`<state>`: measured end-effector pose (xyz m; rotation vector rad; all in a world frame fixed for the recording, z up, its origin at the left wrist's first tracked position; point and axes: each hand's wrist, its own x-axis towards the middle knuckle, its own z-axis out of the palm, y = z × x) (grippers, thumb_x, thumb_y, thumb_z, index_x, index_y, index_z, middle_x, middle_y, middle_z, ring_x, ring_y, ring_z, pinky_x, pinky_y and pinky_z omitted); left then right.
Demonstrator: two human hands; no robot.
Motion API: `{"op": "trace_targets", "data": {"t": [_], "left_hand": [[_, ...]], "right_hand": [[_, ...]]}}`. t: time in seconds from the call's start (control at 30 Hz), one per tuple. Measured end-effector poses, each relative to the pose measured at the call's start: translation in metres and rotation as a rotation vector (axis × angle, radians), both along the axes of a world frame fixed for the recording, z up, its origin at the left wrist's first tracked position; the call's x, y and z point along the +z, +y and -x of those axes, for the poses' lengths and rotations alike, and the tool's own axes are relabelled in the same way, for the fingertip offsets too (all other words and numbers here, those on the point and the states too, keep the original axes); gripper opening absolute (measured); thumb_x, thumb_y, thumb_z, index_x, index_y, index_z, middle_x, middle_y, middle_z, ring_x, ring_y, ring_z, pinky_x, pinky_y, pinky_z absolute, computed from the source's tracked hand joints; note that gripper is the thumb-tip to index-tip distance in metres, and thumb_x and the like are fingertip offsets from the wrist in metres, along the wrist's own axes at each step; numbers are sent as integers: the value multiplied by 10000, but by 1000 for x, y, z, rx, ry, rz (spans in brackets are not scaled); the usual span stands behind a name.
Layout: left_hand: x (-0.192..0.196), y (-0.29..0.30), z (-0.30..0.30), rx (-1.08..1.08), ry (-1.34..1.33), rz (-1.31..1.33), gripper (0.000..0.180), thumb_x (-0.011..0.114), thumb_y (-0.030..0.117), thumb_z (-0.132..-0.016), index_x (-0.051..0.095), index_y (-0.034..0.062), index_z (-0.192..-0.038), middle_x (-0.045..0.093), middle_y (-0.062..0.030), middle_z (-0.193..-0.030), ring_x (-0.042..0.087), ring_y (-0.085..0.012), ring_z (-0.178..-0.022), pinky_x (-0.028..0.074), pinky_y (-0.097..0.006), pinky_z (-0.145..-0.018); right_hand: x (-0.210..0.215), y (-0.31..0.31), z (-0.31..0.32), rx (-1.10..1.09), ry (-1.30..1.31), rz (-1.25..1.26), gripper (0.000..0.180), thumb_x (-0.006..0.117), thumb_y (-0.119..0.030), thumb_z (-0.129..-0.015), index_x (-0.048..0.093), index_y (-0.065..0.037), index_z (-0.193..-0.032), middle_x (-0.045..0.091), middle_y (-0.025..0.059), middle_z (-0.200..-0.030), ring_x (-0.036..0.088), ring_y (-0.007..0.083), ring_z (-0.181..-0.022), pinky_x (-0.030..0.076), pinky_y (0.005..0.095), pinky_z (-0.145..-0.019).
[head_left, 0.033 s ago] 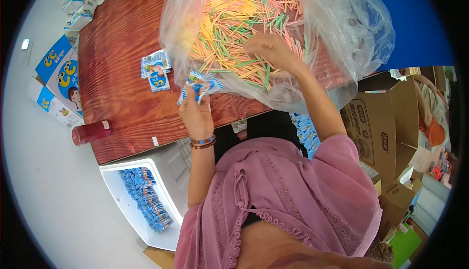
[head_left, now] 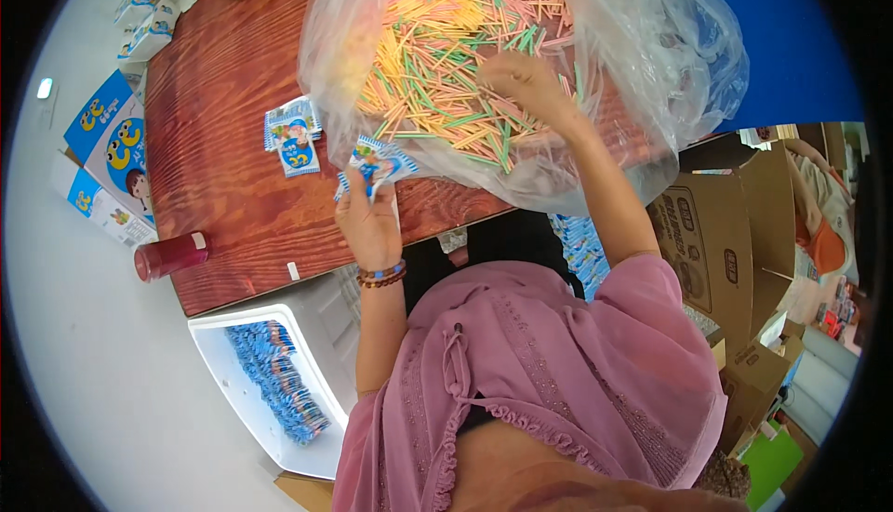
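Note:
My left hand [head_left: 370, 228] grips a small blue-and-white packet [head_left: 379, 163] at the front edge of the red-brown wooden table [head_left: 244, 200]. Just left of it, several similar packets [head_left: 296, 131] lie in a small overlapping pile. A large clear plastic bag [head_left: 642, 56] is spread open across the table. Inside it is a wide heap of thin pink, yellow and green sticks [head_left: 437, 75]. Over the right part of the heap is my right hand [head_left: 526, 84], its fingers curled inward; whatever they hold is hidden.
A red cylindrical container [head_left: 172, 255] lies at the table's left corner. Below it, a white bin [head_left: 209, 349] holds rows of blue packets. Cardboard boxes [head_left: 712, 242] stand at the right, with another person [head_left: 823, 205] beyond. Printed blue cartons [head_left: 107, 149] are at the left.
My right hand has shifted slightly right and away from me over the heap, fingers still curled. My left hand stays on the packet, its fingers slightly moved.

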<state>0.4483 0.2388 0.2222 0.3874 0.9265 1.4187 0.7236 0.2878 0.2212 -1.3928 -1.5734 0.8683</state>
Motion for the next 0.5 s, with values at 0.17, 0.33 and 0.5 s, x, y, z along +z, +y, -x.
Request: {"op": "trace_targets", "data": {"t": [0.17, 0.33, 0.5], "left_hand": [[-14, -2, 16, -86, -85, -67, 225, 549, 243, -975, 644, 42, -1011, 672, -28, -982, 596, -85, -813, 462, -251, -666], [-13, -5, 6, -85, -63, -55, 200, 553, 238, -974, 650, 64, -1001, 669, -12, -985, 586, -81, -821, 456, -256, -670], [-12, -5, 7, -125, -68, -74, 188, 559, 233, -971, 653, 72, -994, 671, -5, -989, 588, -85, -844, 449, -259, -674]], "right_hand": [[7, -7, -68, -288, -483, 220, 251, 626, -235, -862, 659, 14, -869, 656, 138, -765, 636, 239, -750, 483, 343, -705], [-7, -31, -65, -400, -806, 197, 343, 631, -337, -832, 625, 5, -812, 651, 199, -793, 628, 368, -789, 472, 449, -707], [-10, -24, -51, -472, -873, 336, 367, 638, -368, -808, 625, -2, -808, 657, 207, -811, 630, 386, -818, 478, 467, -726]]}}
